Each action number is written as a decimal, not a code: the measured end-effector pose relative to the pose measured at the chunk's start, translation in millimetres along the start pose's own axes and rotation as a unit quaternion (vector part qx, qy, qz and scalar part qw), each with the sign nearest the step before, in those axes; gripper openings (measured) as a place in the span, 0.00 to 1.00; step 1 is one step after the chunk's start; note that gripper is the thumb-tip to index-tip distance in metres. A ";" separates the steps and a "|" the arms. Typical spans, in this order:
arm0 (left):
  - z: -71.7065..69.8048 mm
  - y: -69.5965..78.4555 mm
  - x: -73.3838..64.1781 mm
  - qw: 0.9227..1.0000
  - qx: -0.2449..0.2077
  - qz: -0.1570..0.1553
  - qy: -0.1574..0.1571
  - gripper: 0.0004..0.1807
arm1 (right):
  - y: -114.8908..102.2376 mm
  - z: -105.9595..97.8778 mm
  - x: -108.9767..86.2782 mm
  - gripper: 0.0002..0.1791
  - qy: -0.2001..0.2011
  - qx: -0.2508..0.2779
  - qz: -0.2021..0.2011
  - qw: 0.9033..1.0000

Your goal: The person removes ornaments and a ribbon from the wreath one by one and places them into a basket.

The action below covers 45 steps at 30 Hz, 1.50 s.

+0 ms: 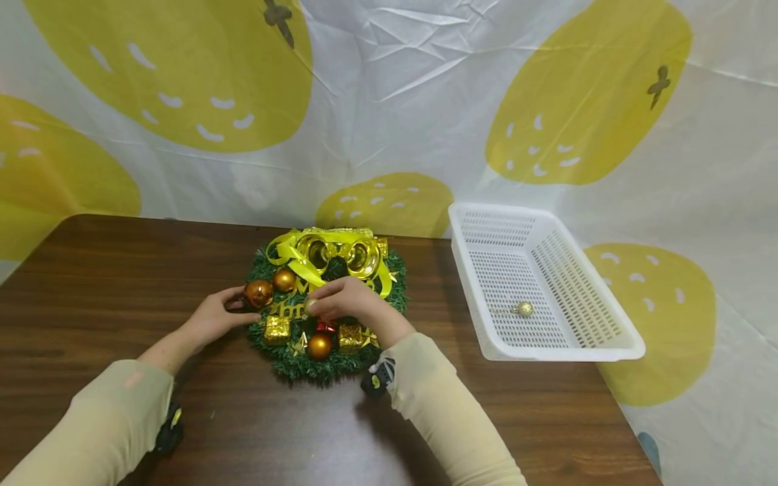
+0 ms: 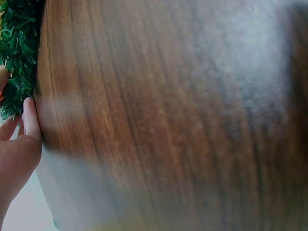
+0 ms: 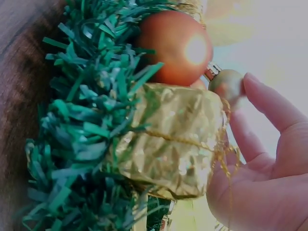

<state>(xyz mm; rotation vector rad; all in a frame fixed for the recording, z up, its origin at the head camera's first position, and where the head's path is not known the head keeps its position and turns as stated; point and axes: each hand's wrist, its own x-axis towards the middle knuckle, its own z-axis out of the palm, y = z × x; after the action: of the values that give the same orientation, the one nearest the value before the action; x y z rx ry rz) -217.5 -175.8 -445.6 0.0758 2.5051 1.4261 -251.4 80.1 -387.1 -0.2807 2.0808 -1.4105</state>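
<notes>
A green tinsel Christmas wreath (image 1: 322,368) lies on the table with baubles, gold gift boxes, golden bells and a yellow ribbon on it. My left hand (image 1: 213,322) holds the wreath's left edge, beside a shiny orange bauble (image 1: 258,293); in the left wrist view its fingers (image 2: 32,120) lie against the tinsel. Over the wreath's middle, my right hand (image 1: 349,302) pinches a small pale gold bauble (image 3: 226,86) between fingertips. Close to it in the right wrist view are a matte orange bauble (image 3: 175,48) and a gold gift box (image 3: 168,139).
To the right stands a white plastic basket (image 1: 474,297) with a small glittery gold bauble (image 1: 525,309) in it. The dark wooden table (image 1: 273,439) meets a hanging cloth (image 1: 389,121) with a yellow fruit print at the back.
</notes>
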 end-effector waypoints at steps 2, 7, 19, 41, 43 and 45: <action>0.3 0.0 0.1 1.000 0.000 0.000 0.000 0.45 | 0.2 -1.9 -0.5 0.19 -0.001 0.037 0.006 0.999; 0.9 -0.4 -0.6 1.000 -0.001 0.001 0.002 0.45 | 0.0 -5.1 -2.2 0.20 0.000 0.096 0.009 0.995; 1.0 -1.2 0.0 1.000 -0.002 0.003 0.007 0.45 | -6.5 -21.8 -12.8 0.20 0.013 0.133 -0.001 0.991; 0.9 -1.1 0.0 1.000 0.004 0.006 0.009 0.45 | -12.1 -72.8 -47.3 0.22 0.053 0.187 -0.033 0.980; 0.9 -0.6 0.3 1.000 0.005 0.007 0.008 0.45 | -11.5 -77.8 -49.2 0.22 0.060 0.198 -0.026 0.978; 1.0 -0.3 0.7 1.000 0.004 0.008 0.007 0.45 | -10.8 -82.6 -51.8 0.23 0.065 0.206 -0.023 0.976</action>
<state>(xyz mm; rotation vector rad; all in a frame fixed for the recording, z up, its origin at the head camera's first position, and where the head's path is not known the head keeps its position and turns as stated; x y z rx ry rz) -217.9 -175.0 -446.5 0.0882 2.5269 1.4264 -260.1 164.5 -337.9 -0.0690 1.8305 -1.8876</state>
